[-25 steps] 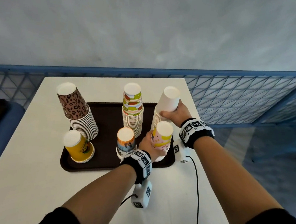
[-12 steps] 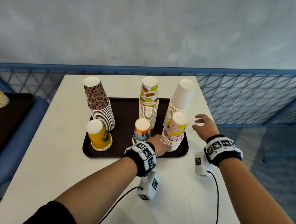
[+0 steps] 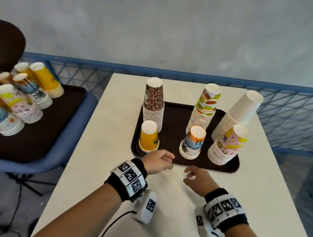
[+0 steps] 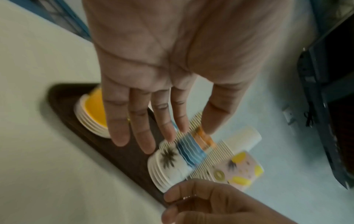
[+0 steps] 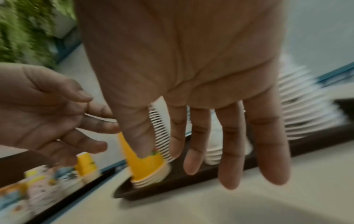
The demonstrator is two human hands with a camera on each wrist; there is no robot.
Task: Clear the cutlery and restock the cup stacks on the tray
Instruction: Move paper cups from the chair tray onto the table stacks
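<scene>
A dark brown tray (image 3: 174,120) on the white table (image 3: 97,170) carries several upturned paper cup stacks: leopard (image 3: 153,102), fruit-print (image 3: 206,106), plain white (image 3: 242,111), yellow (image 3: 149,136), palm-print (image 3: 193,143) and pink (image 3: 227,146). My left hand (image 3: 160,160) hovers at the tray's front edge, in front of the yellow stack, holding nothing. My right hand (image 3: 197,176) hangs just right of it over the table, also empty. In the wrist views both the left hand (image 4: 145,121) and the right hand (image 5: 220,136) show straight, spread fingers. No cutlery is visible.
To the left, a blue chair (image 3: 70,129) holds a second dark tray (image 3: 35,141) with several more cup stacks (image 3: 28,106), some leaning. A blue mesh railing (image 3: 295,120) runs behind the table. Bare tabletop lies in front of the tray.
My right hand left the white stack and dropped to the table in front of the tray. My left hand released the pink stack and pulled back. The view swung left, revealing the chair's tray.
</scene>
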